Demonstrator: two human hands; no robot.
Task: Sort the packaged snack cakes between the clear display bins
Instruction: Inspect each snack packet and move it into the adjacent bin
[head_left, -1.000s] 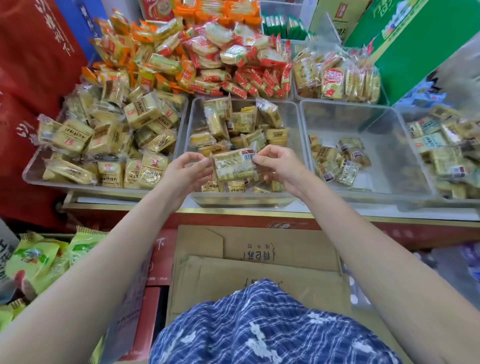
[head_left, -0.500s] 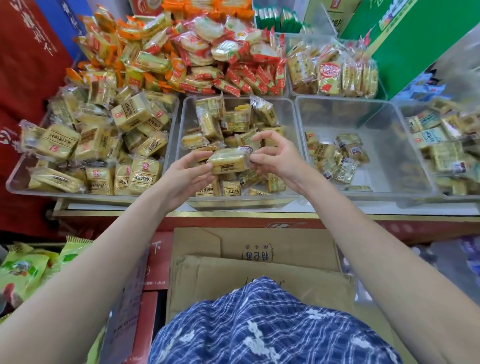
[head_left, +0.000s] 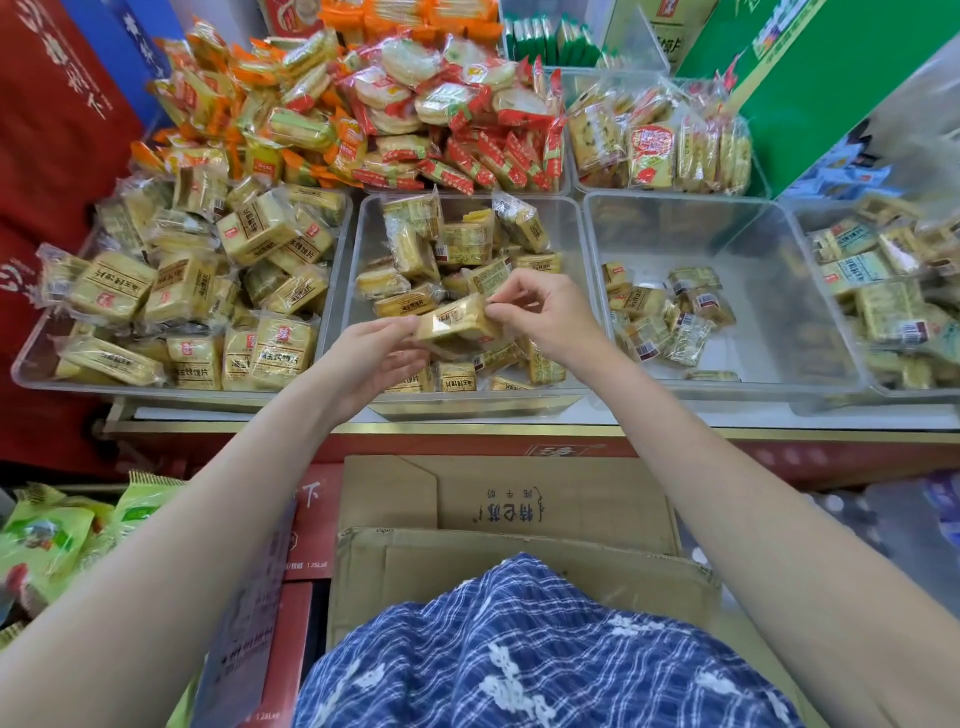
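One clear-wrapped yellow snack cake (head_left: 457, 323) is held over the middle clear bin (head_left: 582, 260), pinched at both ends. My left hand (head_left: 371, 358) holds its left end and my right hand (head_left: 540, 312) pinches its right end. The middle bin holds several similar yellow cakes. The left clear bin (head_left: 28, 364) is piled high with bigger yellow cake packs. A third clear bin (head_left: 769, 291) to the right holds only a small heap of cakes at its left side.
A far-right bin (head_left: 883, 291) holds more cakes. Orange and red cracker packs (head_left: 395, 109) fill the back row. A cardboard box (head_left: 509, 514) stands below the counter edge, with green snack bags (head_left: 57, 530) at lower left.
The cake has tilted in both hands, its face turning over. Both hands stay over the middle bin, still pinching the cake's ends.
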